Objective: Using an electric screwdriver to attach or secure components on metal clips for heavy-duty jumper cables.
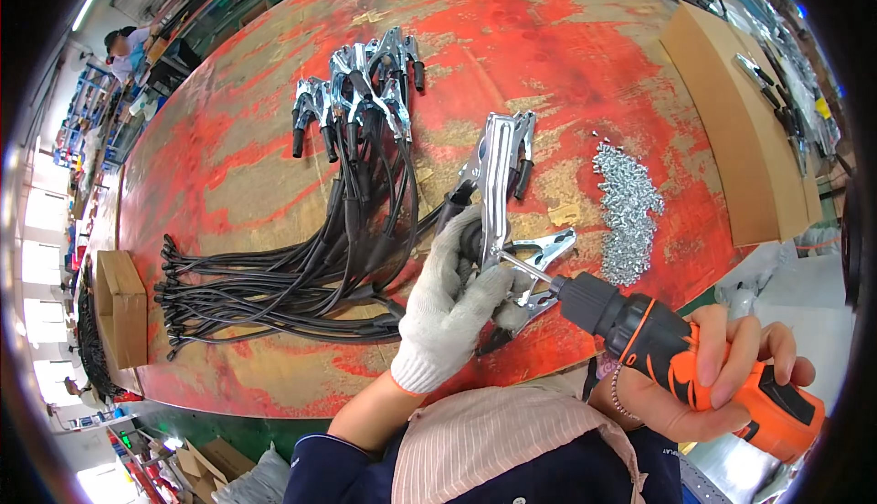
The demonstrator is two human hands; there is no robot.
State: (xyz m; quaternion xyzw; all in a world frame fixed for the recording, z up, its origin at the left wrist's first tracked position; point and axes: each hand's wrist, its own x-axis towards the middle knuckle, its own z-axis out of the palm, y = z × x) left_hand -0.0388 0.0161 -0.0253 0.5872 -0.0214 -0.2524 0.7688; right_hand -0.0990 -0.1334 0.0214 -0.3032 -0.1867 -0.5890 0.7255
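Observation:
My left hand [448,303], in a white knit glove, is closed around a silver metal cable clamp [496,180] and the black cable end at it. The clamp stands upright above the table. My bare right hand [731,367] grips an orange and black cordless screwdriver [653,339]. Its thin bit [528,267] points left and reaches the clamp's lower part beside my left thumb; whether it sits in a screw is too small to tell. Behind the glove lies another silver clamp [548,250], partly covered. One more clamp [524,138] shows behind the held one.
Small silver screws [628,221] lie heaped on the worn red table [548,56]. Several finished-looking clamps [365,79] are piled at the far left, with black cables [265,285] trailing from them. Cardboard boxes [731,129] [121,307] flank the table. Another person [128,52] is far left.

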